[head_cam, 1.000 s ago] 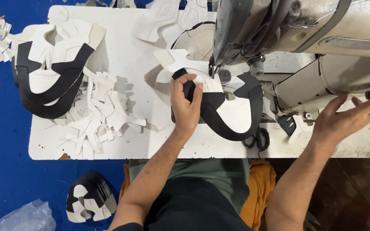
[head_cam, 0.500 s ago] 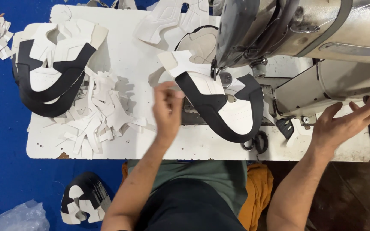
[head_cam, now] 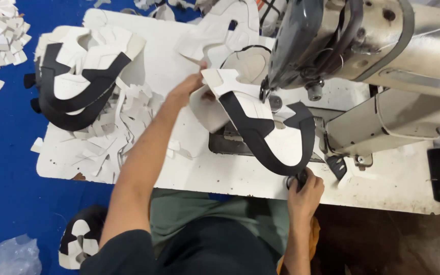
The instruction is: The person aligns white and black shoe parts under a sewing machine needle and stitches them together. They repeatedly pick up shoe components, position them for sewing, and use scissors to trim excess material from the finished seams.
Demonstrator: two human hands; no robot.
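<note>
Left hand (head_cam: 189, 90) pinching the far white edge of the black-and-white shoe upper (head_cam: 260, 127), fingers closed on it. Upper lying just right of that grip, tucked under the sewing machine head (head_cam: 332, 46). Right hand (head_cam: 304, 191) down at the near table edge (head_cam: 383, 196), curled around small black scissors (head_cam: 295, 181), right below the upper's black band. Stack of finished uppers (head_cam: 77, 76) well off to the left of the pinch, sitting among white scraps (head_cam: 113, 137).
</note>
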